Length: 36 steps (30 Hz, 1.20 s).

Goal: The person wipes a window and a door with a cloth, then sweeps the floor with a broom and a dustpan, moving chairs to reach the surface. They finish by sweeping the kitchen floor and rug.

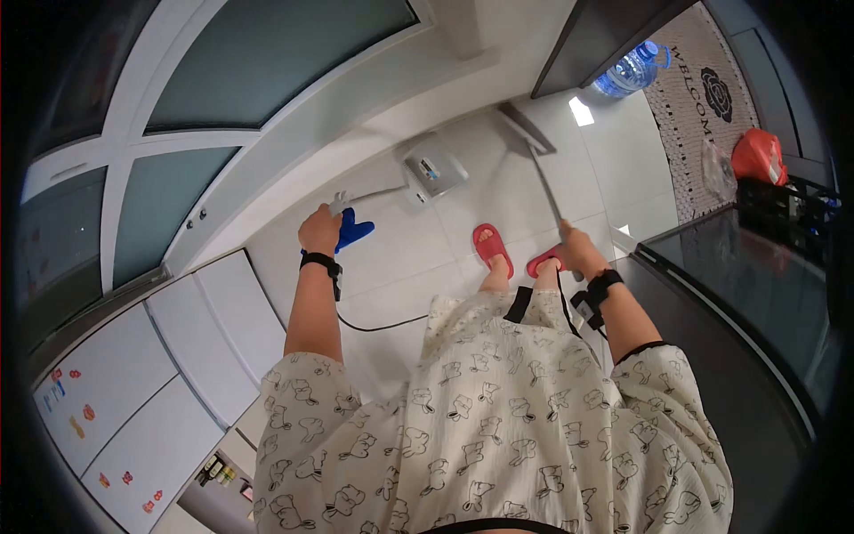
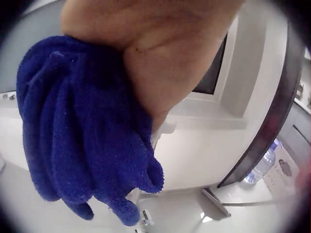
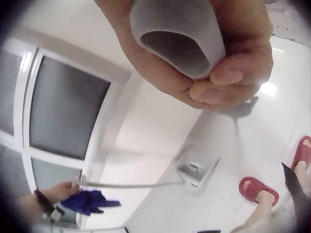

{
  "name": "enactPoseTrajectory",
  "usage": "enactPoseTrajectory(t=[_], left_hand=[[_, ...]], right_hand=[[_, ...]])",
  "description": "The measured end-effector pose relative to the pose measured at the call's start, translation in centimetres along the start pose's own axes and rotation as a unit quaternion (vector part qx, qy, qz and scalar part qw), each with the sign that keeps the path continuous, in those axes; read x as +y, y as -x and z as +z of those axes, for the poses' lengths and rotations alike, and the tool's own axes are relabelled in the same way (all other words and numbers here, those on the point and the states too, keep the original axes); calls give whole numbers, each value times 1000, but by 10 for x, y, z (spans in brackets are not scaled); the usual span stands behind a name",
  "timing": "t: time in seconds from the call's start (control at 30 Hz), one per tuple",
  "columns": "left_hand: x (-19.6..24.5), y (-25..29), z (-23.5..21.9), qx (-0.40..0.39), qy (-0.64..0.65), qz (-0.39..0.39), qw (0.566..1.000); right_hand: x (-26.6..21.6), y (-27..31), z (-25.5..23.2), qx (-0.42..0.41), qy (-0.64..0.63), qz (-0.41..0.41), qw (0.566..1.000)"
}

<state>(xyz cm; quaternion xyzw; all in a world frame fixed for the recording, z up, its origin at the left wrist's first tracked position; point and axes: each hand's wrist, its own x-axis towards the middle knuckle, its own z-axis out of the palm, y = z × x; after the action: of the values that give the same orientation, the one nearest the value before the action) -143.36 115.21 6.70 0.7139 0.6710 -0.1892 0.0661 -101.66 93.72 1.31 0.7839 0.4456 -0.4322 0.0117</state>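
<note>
My left hand (image 1: 318, 230) grips the top of a long-handled dustpan (image 1: 454, 176) and a blue cloth (image 1: 354, 233). The cloth hangs in folds below the palm and fills much of the left wrist view. The dustpan's pan rests on the floor near the wall, its thin handle (image 3: 131, 185) slanting up to that hand. In my right hand (image 1: 583, 252) is a broom, held by its handle (image 1: 546, 182). The handle's hollow grey end (image 3: 170, 17) shows up close in the right wrist view, fingers curled round it. The broom head (image 1: 527, 127) stands on the tiles, beyond the dustpan.
Two feet in red slippers (image 1: 488, 242) stand on the tiled floor. A large water bottle (image 1: 630, 71) is by a dark panel, beside a welcome mat (image 1: 685, 116). A red bag (image 1: 759, 157) lies at the right. White cabinets (image 1: 124, 383) line the left side.
</note>
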Motion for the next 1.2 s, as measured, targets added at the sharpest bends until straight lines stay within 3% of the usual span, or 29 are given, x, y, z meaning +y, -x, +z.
enactPoseTrajectory(t=[0.1, 0.2, 0.3, 0.33, 0.43, 0.47, 0.5, 0.53, 0.6, 0.7, 0.73, 0.77, 0.83, 0.87, 0.93, 0.97, 1.0, 1.07, 1.13, 1.2], left_hand=[[-28, 7, 11, 0, -25, -3, 1000], [-76, 26, 15, 7, -31, 2, 999], [-129, 54, 10, -4, -34, -27, 999], [-147, 62, 7, -2, -29, -30, 999], [-205, 74, 1, -6, -17, -40, 999], [-222, 71, 1, -11, -8, -28, 1000], [-245, 72, 3, -19, -3, -21, 1000], [-267, 73, 2, -10, -2, -17, 1000], [-312, 59, 5, -19, 9, -33, 999], [-359, 18, 6, -23, 21, -32, 999], [-347, 0, -1, -11, 14, -15, 1000], [-324, -13, -8, -3, 11, -4, 1000], [-255, -29, -27, 4, 5, 14, 1000], [-216, -28, -38, -16, 7, 24, 1000], [-143, -21, -61, -44, 6, 47, 998], [-117, -17, -68, -49, 8, 56, 997], [-96, -11, -75, -52, 11, 65, 996], [-10, 29, -115, -49, 30, 77, 995], [71, 72, -149, -52, 41, 79, 995], [64, 95, -132, -71, 39, 60, 995]], right_hand=[[-31, 46, 21, -63, -17, 17, 998], [-59, 103, 25, -99, -33, -45, 993], [-82, 155, 16, -141, -126, 11, 982], [-92, 176, 16, -165, -164, 65, 970], [-113, 228, 43, -129, -174, 63, 974], [-125, 239, 53, -60, -125, 23, 990], [-143, 244, 68, 2, -76, -21, 997], [-168, 241, 81, -3, -72, -27, 997], [-227, 213, 105, 8, -72, 60, 996], [-301, 137, 136, -15, -65, 50, 996], [-315, 121, 131, -38, -87, 81, 992], [-310, 104, 125, -28, -55, 46, 997], [-266, 66, 112, -38, -26, 1, 999], [-257, 69, 89, -19, -59, -8, 998], [-240, 91, 17, -78, -104, 46, 990], [-218, 94, -9, -59, -81, 29, 995], [-162, 79, -13, -45, -38, -30, 998], [-85, 139, -117, -55, -151, 80, 984], [7, 194, -180, -7, -156, 85, 984], [57, 195, -152, 46, -68, 29, 996]])
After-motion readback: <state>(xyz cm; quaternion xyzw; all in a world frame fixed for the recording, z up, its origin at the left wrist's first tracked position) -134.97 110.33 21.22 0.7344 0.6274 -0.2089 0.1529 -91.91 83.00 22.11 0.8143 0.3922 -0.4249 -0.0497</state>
